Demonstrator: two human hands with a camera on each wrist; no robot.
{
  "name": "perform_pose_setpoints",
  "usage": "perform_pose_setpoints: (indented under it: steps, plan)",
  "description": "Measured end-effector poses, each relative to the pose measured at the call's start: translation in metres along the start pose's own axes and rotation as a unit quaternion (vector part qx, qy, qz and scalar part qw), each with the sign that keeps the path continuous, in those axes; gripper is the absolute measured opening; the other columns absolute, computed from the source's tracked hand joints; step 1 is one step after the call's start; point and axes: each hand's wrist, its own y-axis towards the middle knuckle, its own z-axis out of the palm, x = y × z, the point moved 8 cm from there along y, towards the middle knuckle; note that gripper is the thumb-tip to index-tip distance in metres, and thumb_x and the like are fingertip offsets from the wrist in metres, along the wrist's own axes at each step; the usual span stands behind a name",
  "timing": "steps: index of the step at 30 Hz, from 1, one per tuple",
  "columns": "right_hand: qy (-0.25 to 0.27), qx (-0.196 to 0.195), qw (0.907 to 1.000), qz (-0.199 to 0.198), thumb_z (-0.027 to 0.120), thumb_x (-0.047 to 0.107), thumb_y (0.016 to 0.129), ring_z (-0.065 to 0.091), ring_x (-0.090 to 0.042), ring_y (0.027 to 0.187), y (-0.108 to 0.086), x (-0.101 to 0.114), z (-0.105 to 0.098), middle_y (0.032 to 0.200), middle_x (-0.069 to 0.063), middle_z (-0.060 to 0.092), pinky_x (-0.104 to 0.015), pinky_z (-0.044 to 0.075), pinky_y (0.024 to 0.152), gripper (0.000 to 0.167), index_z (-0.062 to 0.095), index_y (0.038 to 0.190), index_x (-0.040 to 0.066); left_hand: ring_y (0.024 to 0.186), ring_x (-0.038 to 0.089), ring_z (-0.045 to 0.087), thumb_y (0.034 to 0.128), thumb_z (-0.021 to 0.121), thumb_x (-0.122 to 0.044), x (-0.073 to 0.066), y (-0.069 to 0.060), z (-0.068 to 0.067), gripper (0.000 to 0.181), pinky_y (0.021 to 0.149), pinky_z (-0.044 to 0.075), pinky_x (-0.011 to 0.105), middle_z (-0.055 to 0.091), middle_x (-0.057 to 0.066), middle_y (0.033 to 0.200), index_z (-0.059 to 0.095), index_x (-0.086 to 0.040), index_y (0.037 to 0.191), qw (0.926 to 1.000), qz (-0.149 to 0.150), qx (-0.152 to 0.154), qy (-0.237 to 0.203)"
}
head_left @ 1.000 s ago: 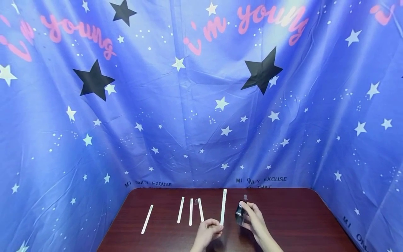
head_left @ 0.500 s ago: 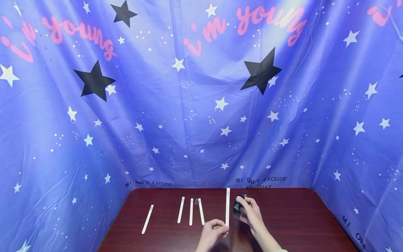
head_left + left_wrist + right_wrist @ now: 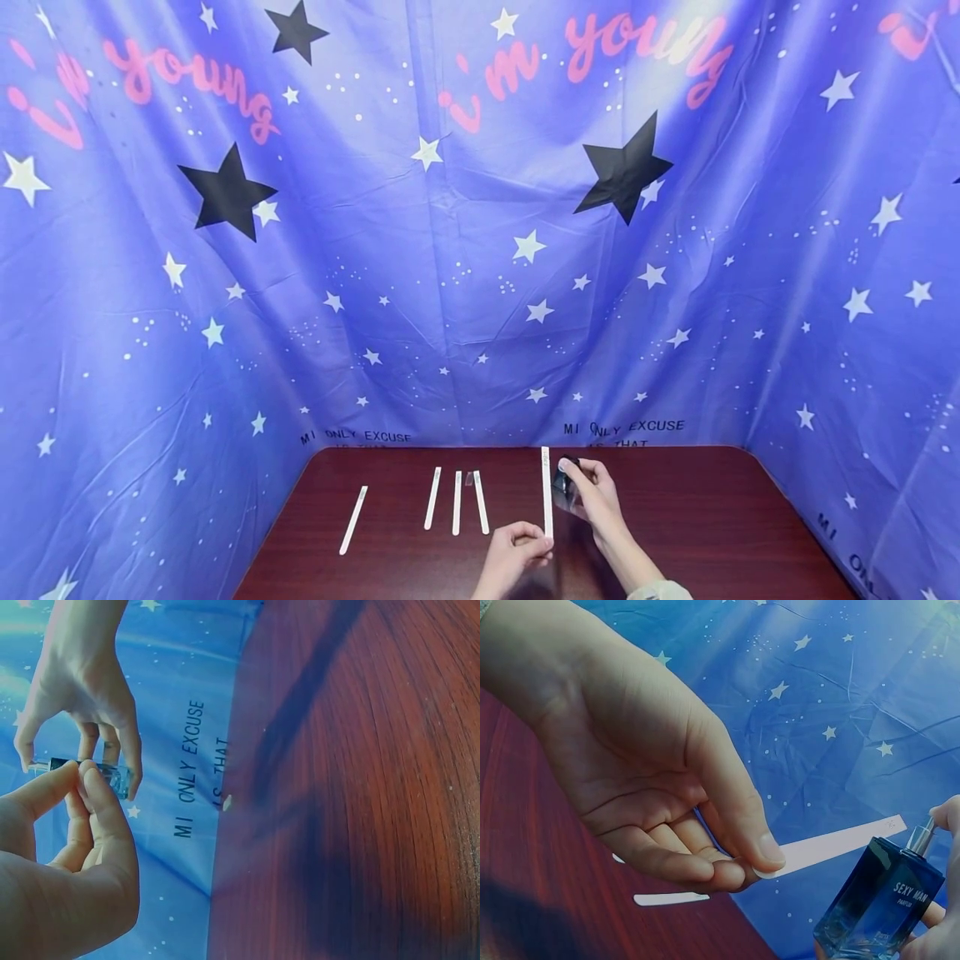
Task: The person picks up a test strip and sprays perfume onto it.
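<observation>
Between thumb and fingers, my left hand [image 3: 517, 554] pinches the lower end of a white paper test strip [image 3: 547, 492], which stands nearly upright in the head view. My right hand [image 3: 600, 496] grips a dark-blue glass perfume bottle [image 3: 877, 900] just right of the strip, with a digit on its silver spray top. "SEXY MAN PARFUM" is printed on the glass. In the right wrist view the strip [image 3: 840, 844] reaches towards the spray top, and only part of the right hand [image 3: 949, 814] shows. The left wrist view has the bottle [image 3: 116, 780] partly behind my left fingers.
Several more white strips lie on the dark red-brown table [image 3: 712, 533], one [image 3: 354, 520] apart at the left and others [image 3: 457, 502] grouped in the middle. A small clear piece [image 3: 469, 478] lies near the group. A blue star-patterned cloth [image 3: 450, 250] surrounds the table.
My left hand has shifted right with the strip, which now stands straighter. My right hand has moved up and left, bringing the bottle closer to the strip.
</observation>
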Motion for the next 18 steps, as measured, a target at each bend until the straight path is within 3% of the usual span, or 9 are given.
perform_pose_setpoints:
  steps: [6, 12, 18]
  plan:
    - [-0.008, -0.01, 0.9999, -0.005, 0.069, 0.025, 0.092, 0.056, -0.004, 0.067, 0.0041, 0.0021, 0.0007, 0.081, 0.008, 0.057, -0.03, 0.062, 0.063, 0.043, 0.048, 0.119, -0.001, 0.065, 0.002, 0.065, 0.0887, 0.064, 0.002, -0.001, -0.0002, 0.0001, 0.002, 0.061, 0.056, 0.012, 0.071, -0.002, 0.074, 0.066, 0.004, 0.089, 0.9999, -0.011, -0.005, -0.005]
    - [-0.016, -0.005, 0.9998, -0.011, 0.069, 0.027, 0.093, 0.057, -0.004, 0.07, 0.0038, 0.006, 0.0035, 0.084, 0.008, 0.056, -0.031, 0.061, 0.063, 0.045, 0.048, 0.121, -0.002, 0.064, 0.002, 0.065, 0.0876, 0.065, 0.002, 0.0003, 0.0004, 0.0008, 0.005, 0.06, 0.056, 0.011, 0.069, -0.005, 0.071, 0.065, 0.006, 0.091, 0.9999, -0.011, 0.0, -0.009]
    - [-0.013, -0.011, 0.9997, -0.017, 0.067, 0.022, 0.093, 0.06, -0.004, 0.069, 0.0032, 0.0074, 0.0044, 0.086, 0.005, 0.056, -0.029, 0.06, 0.062, 0.041, 0.048, 0.12, -0.003, 0.062, 0.001, 0.064, 0.0873, 0.066, 0.002, 0.0031, 0.0008, 0.0027, 0.021, 0.058, 0.056, 0.012, 0.066, -0.007, 0.067, 0.059, 0.02, 0.096, 1.0, -0.006, 0.007, -0.002]
